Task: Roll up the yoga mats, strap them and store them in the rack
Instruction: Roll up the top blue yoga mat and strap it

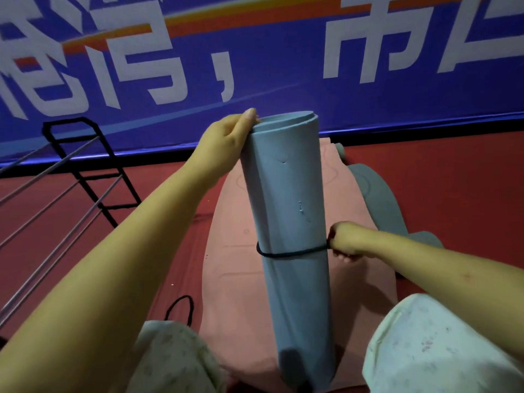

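Two grips, left (pixel 226 137) clasping rolled mat (pixel 292 222), right (pixel 344 242) pinching strap (pixel 292 253), red floor (pixel 439 180), blue banner (pixel 255 66)

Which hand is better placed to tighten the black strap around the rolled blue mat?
The right hand: it already pinches the black strap beside the rolled blue mat. The left hand grips the mat's top edge, far from the strap.

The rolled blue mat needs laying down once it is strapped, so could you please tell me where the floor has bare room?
Bare red floor lies right of the grey mat, up to the banner wall. A narrower strip runs between the rack and the pink mat; a spare black loop lies at its near end. The middle is crowded with mats.
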`<act>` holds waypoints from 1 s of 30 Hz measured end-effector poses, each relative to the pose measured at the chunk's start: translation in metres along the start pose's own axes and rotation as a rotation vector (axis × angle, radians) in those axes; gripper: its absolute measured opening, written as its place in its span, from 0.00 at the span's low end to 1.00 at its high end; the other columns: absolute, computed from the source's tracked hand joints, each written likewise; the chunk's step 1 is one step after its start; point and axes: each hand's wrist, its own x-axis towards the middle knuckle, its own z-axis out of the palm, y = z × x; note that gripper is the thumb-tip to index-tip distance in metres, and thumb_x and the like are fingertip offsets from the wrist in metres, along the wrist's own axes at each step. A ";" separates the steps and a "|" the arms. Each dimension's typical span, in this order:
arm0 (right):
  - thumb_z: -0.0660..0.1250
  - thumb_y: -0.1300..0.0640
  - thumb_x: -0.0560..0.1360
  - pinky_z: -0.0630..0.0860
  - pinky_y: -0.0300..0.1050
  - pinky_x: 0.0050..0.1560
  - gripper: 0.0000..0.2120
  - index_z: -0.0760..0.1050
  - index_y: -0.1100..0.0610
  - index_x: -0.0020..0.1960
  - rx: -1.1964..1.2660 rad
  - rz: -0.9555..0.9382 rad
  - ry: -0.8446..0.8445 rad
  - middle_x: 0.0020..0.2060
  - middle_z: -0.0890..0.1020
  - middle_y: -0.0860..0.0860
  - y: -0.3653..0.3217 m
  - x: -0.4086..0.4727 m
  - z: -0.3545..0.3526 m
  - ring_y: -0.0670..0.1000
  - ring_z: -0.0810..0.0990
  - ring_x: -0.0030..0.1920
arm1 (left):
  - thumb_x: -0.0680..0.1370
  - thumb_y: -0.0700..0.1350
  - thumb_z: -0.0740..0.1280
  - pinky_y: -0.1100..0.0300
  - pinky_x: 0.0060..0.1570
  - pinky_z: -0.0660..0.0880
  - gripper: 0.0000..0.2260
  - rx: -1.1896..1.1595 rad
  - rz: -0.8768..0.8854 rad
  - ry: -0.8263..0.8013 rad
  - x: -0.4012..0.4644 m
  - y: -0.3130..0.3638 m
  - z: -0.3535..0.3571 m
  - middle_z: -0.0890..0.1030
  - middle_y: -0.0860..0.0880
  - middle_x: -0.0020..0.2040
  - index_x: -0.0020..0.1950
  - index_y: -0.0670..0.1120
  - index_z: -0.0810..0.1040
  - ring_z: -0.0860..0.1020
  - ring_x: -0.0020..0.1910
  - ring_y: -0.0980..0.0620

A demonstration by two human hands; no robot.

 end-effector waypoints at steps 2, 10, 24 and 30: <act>0.57 0.69 0.75 0.71 0.35 0.23 0.08 0.73 0.62 0.49 0.070 -0.107 0.043 0.36 0.78 0.56 -0.008 0.003 -0.015 0.48 0.75 0.26 | 0.81 0.57 0.55 0.55 0.50 0.74 0.17 0.103 0.087 -0.049 0.007 -0.006 0.004 0.79 0.51 0.46 0.50 0.47 0.77 0.76 0.45 0.55; 0.77 0.35 0.53 0.71 0.44 0.62 0.52 0.52 0.37 0.69 0.593 -0.646 -0.085 0.63 0.67 0.36 -0.043 0.057 -0.054 0.34 0.68 0.64 | 0.57 0.74 0.65 0.66 0.50 0.70 0.25 0.338 0.199 -0.271 0.082 -0.060 -0.019 0.74 0.58 0.46 0.46 0.60 0.74 0.73 0.48 0.61; 0.74 0.27 0.48 0.60 0.33 0.68 0.60 0.42 0.36 0.69 0.381 -0.367 -0.198 0.73 0.57 0.43 -0.164 0.059 -0.064 0.43 0.57 0.73 | 0.62 0.72 0.65 0.40 0.59 0.69 0.26 0.545 -0.155 -0.043 0.116 -0.029 -0.115 0.72 0.58 0.31 0.32 0.48 0.73 0.74 0.35 0.54; 0.77 0.37 0.46 0.58 0.35 0.64 0.64 0.42 0.45 0.71 0.318 -0.417 -0.079 0.70 0.58 0.48 -0.342 -0.014 -0.125 0.47 0.59 0.70 | 0.63 0.70 0.66 0.48 0.57 0.69 0.26 0.678 -0.272 0.171 0.165 0.066 -0.278 0.64 0.55 0.23 0.27 0.50 0.61 0.65 0.27 0.53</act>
